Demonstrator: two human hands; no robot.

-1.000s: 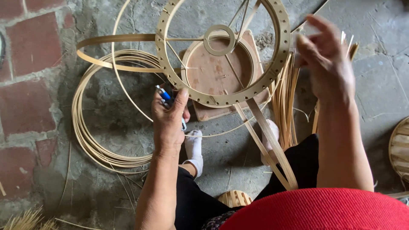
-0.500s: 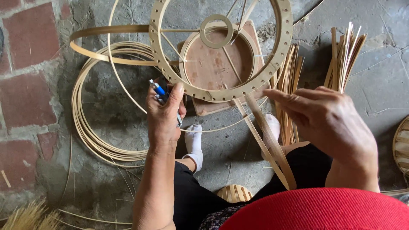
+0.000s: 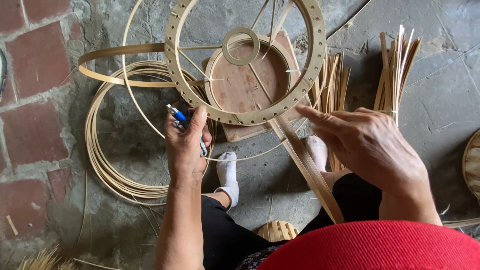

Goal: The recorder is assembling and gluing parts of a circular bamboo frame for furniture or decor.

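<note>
My left hand (image 3: pixel 186 145) grips a small blue-handled tool (image 3: pixel 177 114) and presses its thumb against the lower rim of a round bamboo ring (image 3: pixel 172 60) pierced with holes. Thin spokes run from the ring to a small inner ring (image 3: pixel 240 46). Several flat bamboo strips (image 3: pixel 307 167) slant from the ring's lower edge down to my lap. My right hand (image 3: pixel 367 145) hovers beside those strips, fingers spread and pointing left, holding nothing.
A wooden board (image 3: pixel 245 87) lies under the ring. A coil of thin bamboo strips (image 3: pixel 107 170) lies on the concrete at left beside red bricks (image 3: pixel 32 135). Two bundles of short splints (image 3: pixel 397 60) stand at upper right. A woven basket edge (image 3: pixel 471 162) shows at right.
My right hand has come down from the ring's upper right edge to the slanted strips below it. The left hand has stayed on the ring with the tool.
</note>
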